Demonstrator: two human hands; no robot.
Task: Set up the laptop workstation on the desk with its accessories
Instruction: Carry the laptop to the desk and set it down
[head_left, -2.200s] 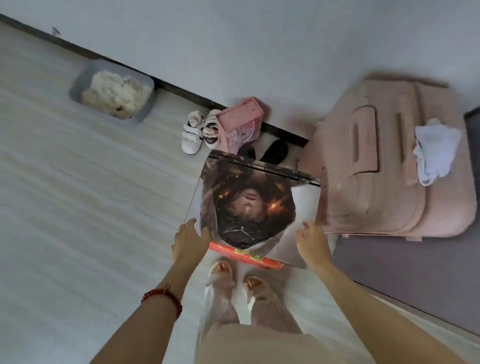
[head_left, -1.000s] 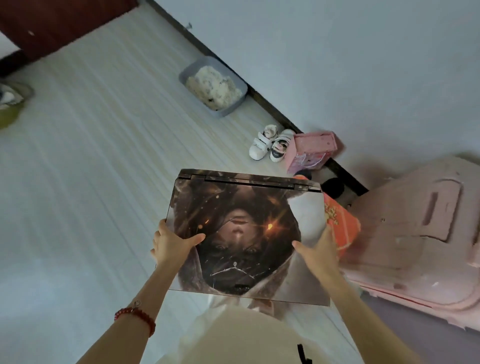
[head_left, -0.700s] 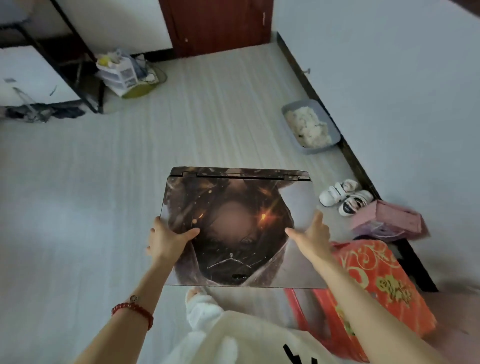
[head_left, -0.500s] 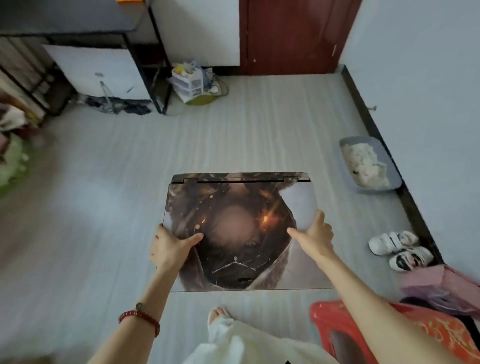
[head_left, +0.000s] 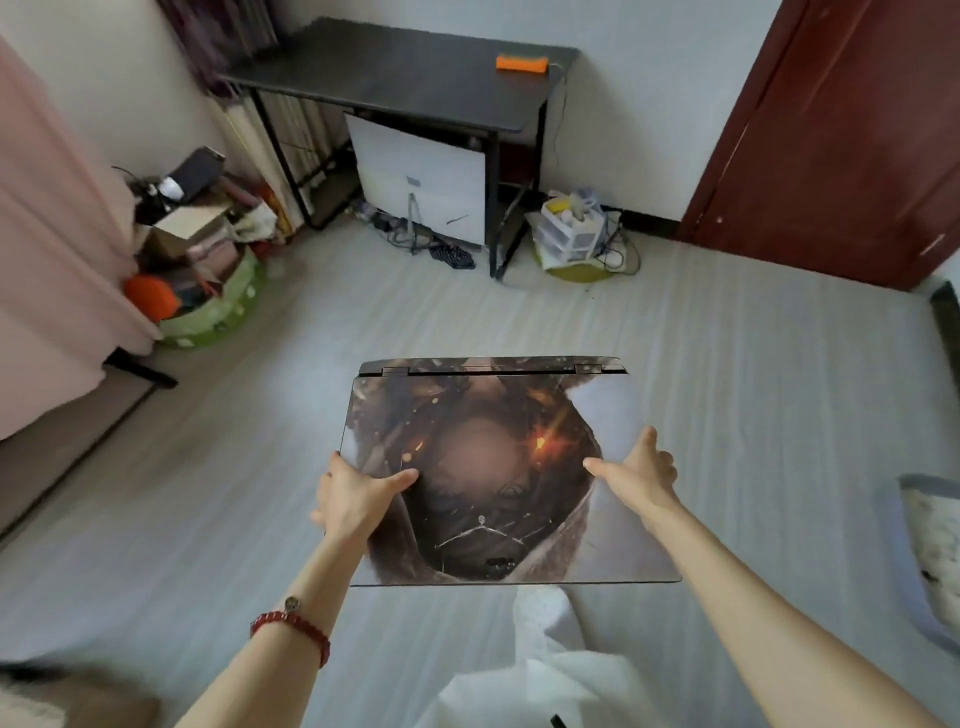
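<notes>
I hold a closed laptop (head_left: 493, 441) level in front of me above the floor; its lid carries a dark printed picture and the hinge edge faces away from me. My left hand (head_left: 353, 496) grips its left edge with the thumb on the lid. My right hand (head_left: 641, 475) grips the right edge the same way. A black desk (head_left: 405, 73) stands against the far wall, well beyond the laptop. An orange block (head_left: 521, 62) with a cable lies near the desk's right end.
A white drawer unit (head_left: 421, 187) sits under the desk with cables on the floor in front. A plastic organiser (head_left: 571, 234) stands right of the desk leg. Clutter and a green cushion (head_left: 218, 306) lie at left, a dark red door (head_left: 841, 135) at right, a grey tray (head_left: 935, 545) at far right.
I lifted the laptop off the floor by the pink suitcase and turned left. The suitcase, shoes and red bag have left the view; the desk has come into view ahead.
</notes>
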